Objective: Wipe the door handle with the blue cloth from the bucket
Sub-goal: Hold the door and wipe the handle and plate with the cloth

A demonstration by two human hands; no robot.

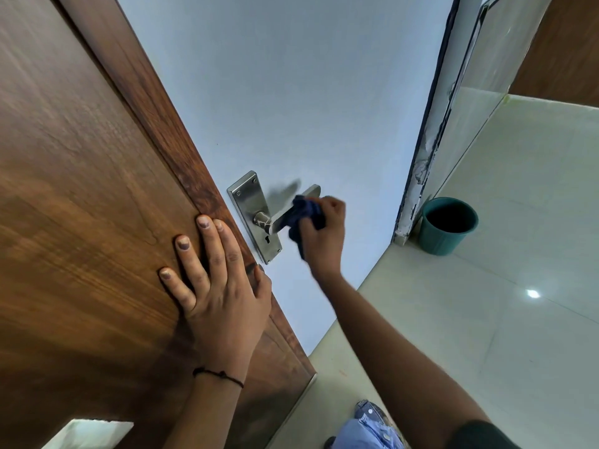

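A steel lever door handle (281, 217) on a steel backplate (247, 198) sits on the pale blue face of the door (291, 92). My right hand (324, 231) is shut on a dark blue cloth (306, 210) and presses it against the lever's outer half. The lever's tip pokes out above the cloth. My left hand (214, 277) lies flat with fingers spread on the brown wooden surface (81, 189) beside the door's edge, thumb near the backplate's lower end. A teal bucket (449, 225) stands on the floor to the right, by the door frame.
Glossy pale floor tiles (502, 286) spread to the right and below. A chipped door frame (424, 157) and a glass panel (479, 76) rise behind the bucket. My knee in light blue jeans (366, 429) shows at the bottom.
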